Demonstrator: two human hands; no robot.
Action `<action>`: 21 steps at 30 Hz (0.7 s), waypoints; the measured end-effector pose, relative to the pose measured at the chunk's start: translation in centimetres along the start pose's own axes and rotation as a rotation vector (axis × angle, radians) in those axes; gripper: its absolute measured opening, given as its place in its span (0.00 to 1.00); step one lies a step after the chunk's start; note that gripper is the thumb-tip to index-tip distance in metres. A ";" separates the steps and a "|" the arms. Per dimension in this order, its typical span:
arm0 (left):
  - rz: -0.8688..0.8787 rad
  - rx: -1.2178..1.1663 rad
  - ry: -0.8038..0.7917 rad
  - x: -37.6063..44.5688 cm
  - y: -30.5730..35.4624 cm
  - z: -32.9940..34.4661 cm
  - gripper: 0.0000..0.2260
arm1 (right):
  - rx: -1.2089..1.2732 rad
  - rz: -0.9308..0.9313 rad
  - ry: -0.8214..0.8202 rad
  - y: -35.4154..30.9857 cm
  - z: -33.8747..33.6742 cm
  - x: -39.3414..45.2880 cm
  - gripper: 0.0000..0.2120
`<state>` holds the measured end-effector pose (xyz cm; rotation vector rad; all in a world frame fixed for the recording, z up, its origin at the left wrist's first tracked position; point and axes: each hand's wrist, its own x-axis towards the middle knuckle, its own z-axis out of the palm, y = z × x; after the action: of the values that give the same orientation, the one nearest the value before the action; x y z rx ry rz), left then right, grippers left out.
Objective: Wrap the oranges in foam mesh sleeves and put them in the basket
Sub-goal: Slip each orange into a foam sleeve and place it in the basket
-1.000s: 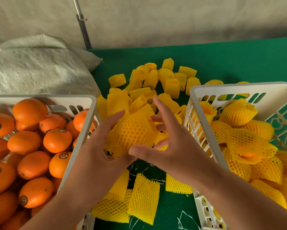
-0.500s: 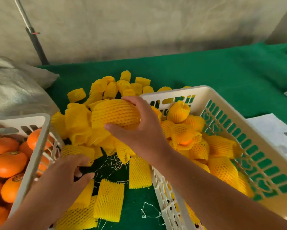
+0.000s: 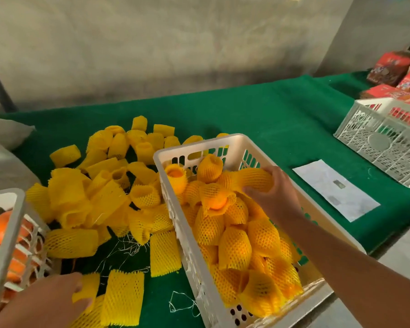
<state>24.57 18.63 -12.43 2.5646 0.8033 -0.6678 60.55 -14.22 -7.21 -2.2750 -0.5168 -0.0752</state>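
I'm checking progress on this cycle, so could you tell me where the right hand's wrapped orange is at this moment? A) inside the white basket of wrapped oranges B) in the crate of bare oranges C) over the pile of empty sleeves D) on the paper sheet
A: the right hand grips the wrapped orange within the white basket, above the others.
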 end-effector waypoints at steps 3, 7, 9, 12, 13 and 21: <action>0.012 0.039 -0.022 0.1 0.7 -0.5 0.15 | -0.130 0.005 0.003 1.2 2.4 2.0 0.38; 0.047 0.109 -0.048 0.5 1.0 -0.8 0.12 | -0.222 0.032 -0.073 3.1 4.1 1.9 0.39; 0.075 0.121 -0.035 0.7 0.7 -0.6 0.13 | -0.229 0.032 -0.086 3.1 3.7 1.6 0.41; 0.138 0.135 0.020 1.2 0.2 -0.2 0.15 | -0.201 0.014 -0.062 1.0 1.7 0.6 0.40; 0.161 0.136 0.039 1.0 0.1 0.0 0.18 | -0.177 -0.004 -0.052 0.0 0.8 -0.4 0.38; -0.039 0.173 0.157 -1.8 2.3 -0.6 0.14 | 0.042 0.047 -0.361 -8.1 0.9 -15.7 0.32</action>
<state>24.92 16.37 -10.48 2.7928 0.8826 -0.5756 42.95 -14.03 -5.53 -2.2665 -0.6423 0.3725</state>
